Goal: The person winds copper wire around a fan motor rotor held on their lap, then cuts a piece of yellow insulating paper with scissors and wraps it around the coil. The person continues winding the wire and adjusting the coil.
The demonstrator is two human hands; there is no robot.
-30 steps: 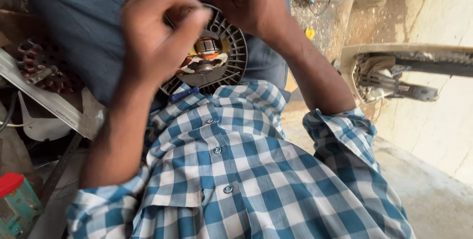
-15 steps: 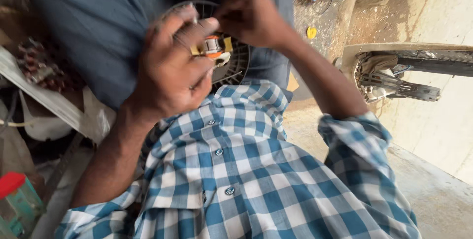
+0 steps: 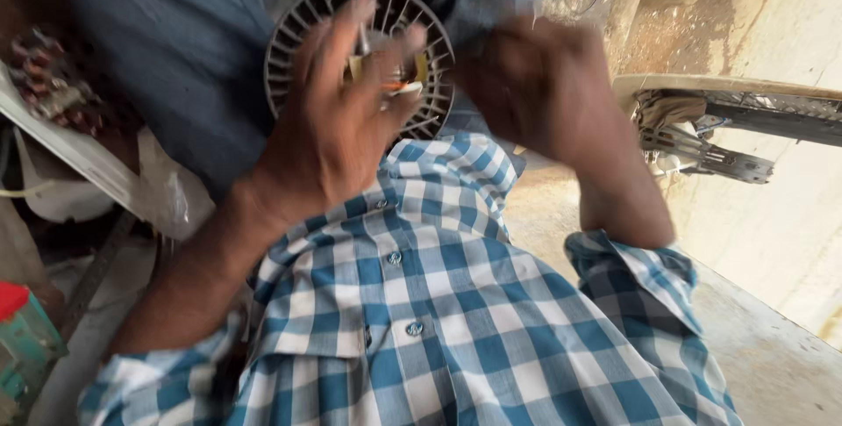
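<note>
head view, ribbed part: a round grey ribbed housing [image 3: 360,49] with radial slots is seen resting on the lap, on dark blue cloth [image 3: 175,49]; it appears to be propped there so that its open face is turned up to both hands.
head view, hub: small yellow, orange and white pieces [image 3: 399,82] are seen at the centre of the housing; their kind cannot be told.
head view, left hand: the left hand [image 3: 338,128] is laid over the lower half of the housing, apparently to steady it; the wrist is bent upward, the forearm rising from the lower left.
left hand fingers: spread and loosely curled, the tips touching the hub pieces; a firm grasp cannot be told through blur.
head view, right hand: the right hand [image 3: 535,84] is held just beside the housing's right rim, knuckles to the camera, the forearm dropping to a rolled sleeve.
right hand fingers: curled inward; whether anything is held cannot be told.
surroundings: a blue checked shirt [image 3: 421,303] fills the foreground; a metal frame [image 3: 702,150] is seen well apart at right.
</note>
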